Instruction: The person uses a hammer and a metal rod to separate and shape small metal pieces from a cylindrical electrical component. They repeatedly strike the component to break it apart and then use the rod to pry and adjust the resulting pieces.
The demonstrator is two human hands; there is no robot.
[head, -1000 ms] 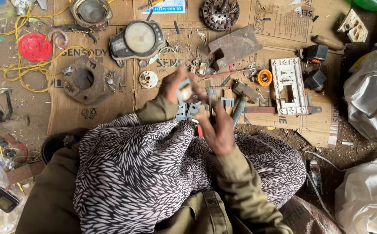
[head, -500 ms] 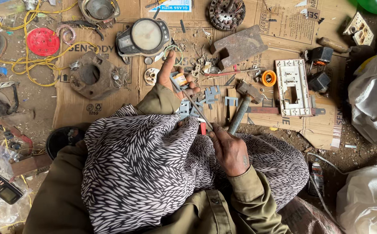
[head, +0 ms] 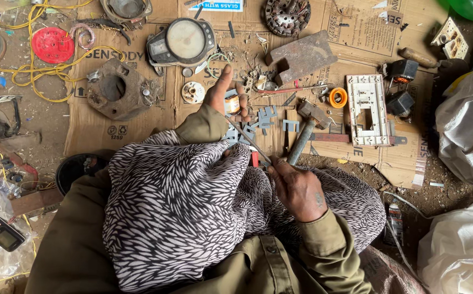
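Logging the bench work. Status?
Left hand holds small coil part. Right hand grips thin rod beside hammer. Metal plates scattered between.

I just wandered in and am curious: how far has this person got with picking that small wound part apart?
Done: several grey E-shaped plates lie loose on the cardboard. In hand: the left hand grips the small orange-wrapped coil block, and the right hand holds a thin tool pointed toward it. Left: how many plates the block holds cannot be seen.
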